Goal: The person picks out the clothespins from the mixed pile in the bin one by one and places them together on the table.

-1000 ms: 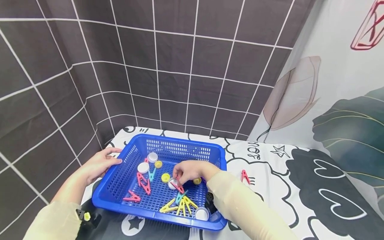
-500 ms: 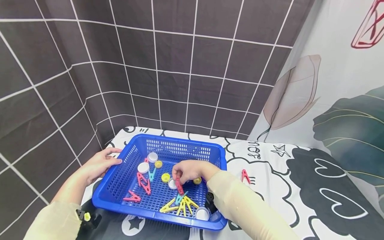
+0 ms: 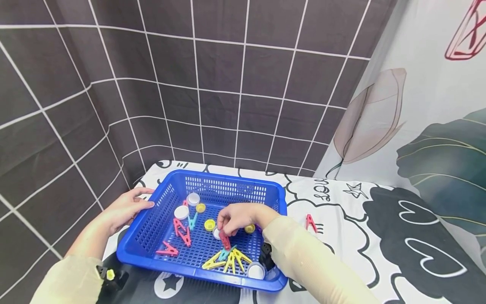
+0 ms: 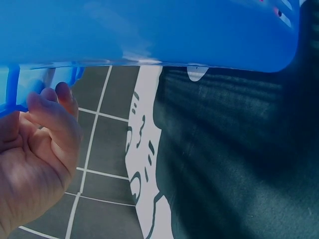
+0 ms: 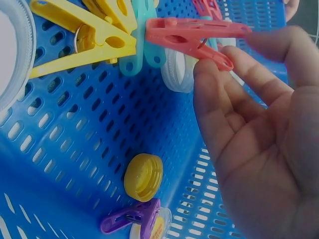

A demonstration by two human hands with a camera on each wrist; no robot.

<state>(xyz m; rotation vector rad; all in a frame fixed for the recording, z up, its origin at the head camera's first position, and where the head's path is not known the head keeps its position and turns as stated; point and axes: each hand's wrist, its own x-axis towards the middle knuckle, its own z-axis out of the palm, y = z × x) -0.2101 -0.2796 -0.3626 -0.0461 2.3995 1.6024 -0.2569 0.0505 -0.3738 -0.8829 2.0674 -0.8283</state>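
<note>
My right hand (image 3: 239, 217) is inside the blue plastic basket (image 3: 228, 175), pinching a red clothespin (image 5: 187, 32) between thumb and fingers. One end of it overlaps a teal clothespin (image 5: 132, 59) in the right wrist view. Yellow clothespins (image 3: 230, 262) lie close by at the front of the basket. A white cap (image 3: 216, 233) is partly hidden behind the right hand. At the basket's left side, my left hand (image 3: 123, 211) grips the rim; the left wrist view shows its fingers (image 4: 55, 112) curled at the blue edge.
More red clothespins (image 3: 167, 250), white lids (image 3: 181, 212), yellow caps (image 3: 209, 225) and a teal clothespin (image 3: 192, 221) are spread over the basket floor. A purple clothespin (image 5: 134, 218) lies near a yellow cap (image 5: 143, 177). Outside, a red clothespin (image 3: 311, 223) rests on the patterned cloth (image 3: 341, 236).
The red clothespin has turned in my right fingers from slanting to more upright, then shifted slightly toward the front, over the teal clothespin. My left hand has stayed on the rim.
</note>
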